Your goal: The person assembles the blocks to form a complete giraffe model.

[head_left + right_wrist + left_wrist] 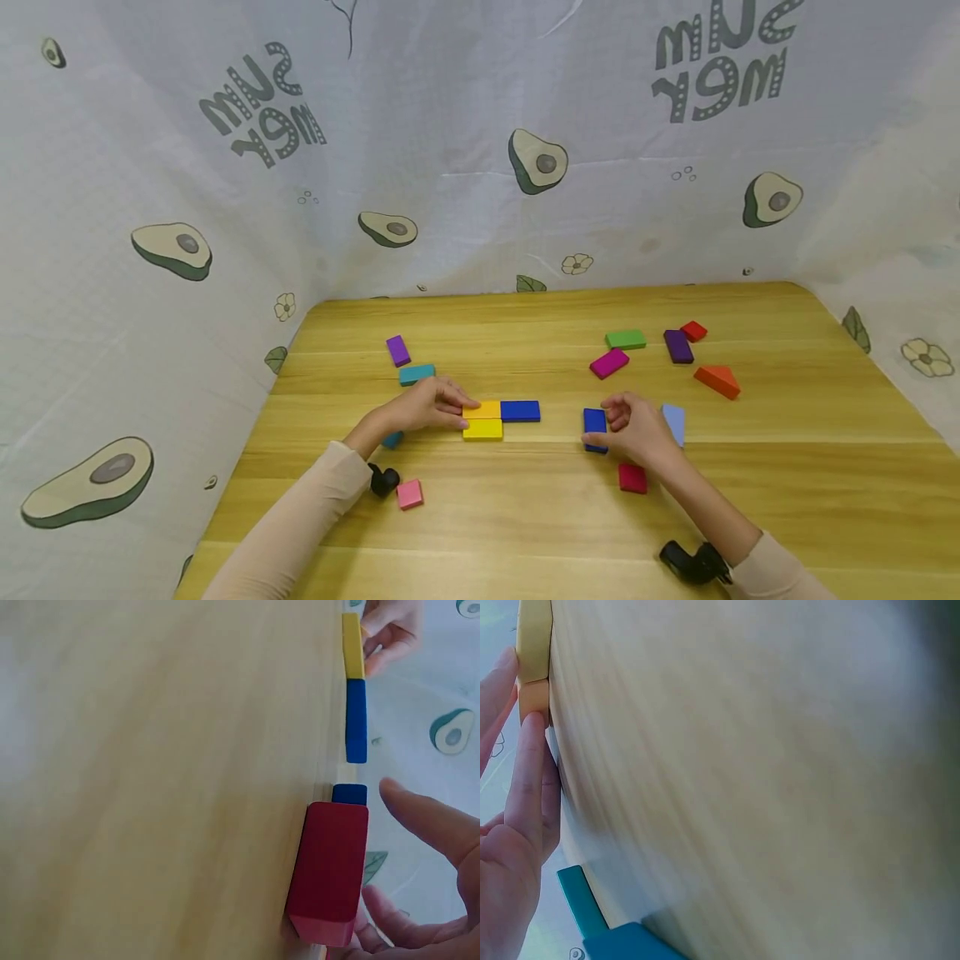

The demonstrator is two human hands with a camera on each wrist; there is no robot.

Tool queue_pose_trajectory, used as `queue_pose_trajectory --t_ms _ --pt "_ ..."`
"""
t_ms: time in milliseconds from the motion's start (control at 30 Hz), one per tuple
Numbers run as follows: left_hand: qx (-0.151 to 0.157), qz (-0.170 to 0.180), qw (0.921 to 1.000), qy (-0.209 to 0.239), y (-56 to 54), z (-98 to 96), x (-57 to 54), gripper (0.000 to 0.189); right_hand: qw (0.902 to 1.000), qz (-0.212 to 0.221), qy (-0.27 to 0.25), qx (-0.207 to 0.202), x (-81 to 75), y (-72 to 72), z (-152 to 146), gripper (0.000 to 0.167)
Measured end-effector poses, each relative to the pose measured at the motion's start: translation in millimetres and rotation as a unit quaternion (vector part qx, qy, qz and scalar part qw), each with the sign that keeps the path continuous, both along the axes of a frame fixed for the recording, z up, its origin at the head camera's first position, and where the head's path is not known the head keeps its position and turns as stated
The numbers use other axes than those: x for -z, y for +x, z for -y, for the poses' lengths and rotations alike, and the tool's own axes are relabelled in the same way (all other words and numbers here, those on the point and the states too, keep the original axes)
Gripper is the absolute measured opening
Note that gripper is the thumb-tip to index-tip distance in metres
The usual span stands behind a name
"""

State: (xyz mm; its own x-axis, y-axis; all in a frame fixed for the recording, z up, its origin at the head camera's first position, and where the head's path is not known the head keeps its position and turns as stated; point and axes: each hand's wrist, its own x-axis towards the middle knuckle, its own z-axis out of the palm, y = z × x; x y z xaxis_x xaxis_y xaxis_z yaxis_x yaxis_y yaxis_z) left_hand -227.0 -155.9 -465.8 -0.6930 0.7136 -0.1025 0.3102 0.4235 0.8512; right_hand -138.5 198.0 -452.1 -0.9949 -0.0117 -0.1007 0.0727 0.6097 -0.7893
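My left hand [429,405] touches an orange-yellow block [482,409] at its left end, the thumb low at the corner and the index finger on top. A yellow block [482,430] lies flush along its near side, and a blue block [520,411] continues the row to the right. My right hand [637,427] is around a second blue block [595,421], thumb at the left and fingers at the upper right. In the right wrist view the thumb stands apart from this blue block [349,794], partly hidden behind a red block [330,859].
Left of the row lie purple [398,351], teal [417,374] and pink [410,495] blocks. To the right are green [626,339], magenta [609,363], dark purple [678,347], light blue [674,424] and red blocks, plus an orange triangle [717,382]. Printed cloth [450,108] hangs behind the table.
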Motion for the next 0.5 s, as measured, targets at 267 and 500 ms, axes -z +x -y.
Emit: queue_pose_trajectory --t_ms 267,500 --pt "0.003 -0.002 1.0000 0.005 0.1 -0.2 -1.2 0.034 0.9993 0.020 0.031 -0.008 2.7 -2.6 0.4 0.069" --pt "-0.001 0.004 1.0000 0.000 -0.9 -0.5 0.4 0.034 0.9993 0.029 0.023 -0.009 2.8 -3.7 -0.1 0.070"
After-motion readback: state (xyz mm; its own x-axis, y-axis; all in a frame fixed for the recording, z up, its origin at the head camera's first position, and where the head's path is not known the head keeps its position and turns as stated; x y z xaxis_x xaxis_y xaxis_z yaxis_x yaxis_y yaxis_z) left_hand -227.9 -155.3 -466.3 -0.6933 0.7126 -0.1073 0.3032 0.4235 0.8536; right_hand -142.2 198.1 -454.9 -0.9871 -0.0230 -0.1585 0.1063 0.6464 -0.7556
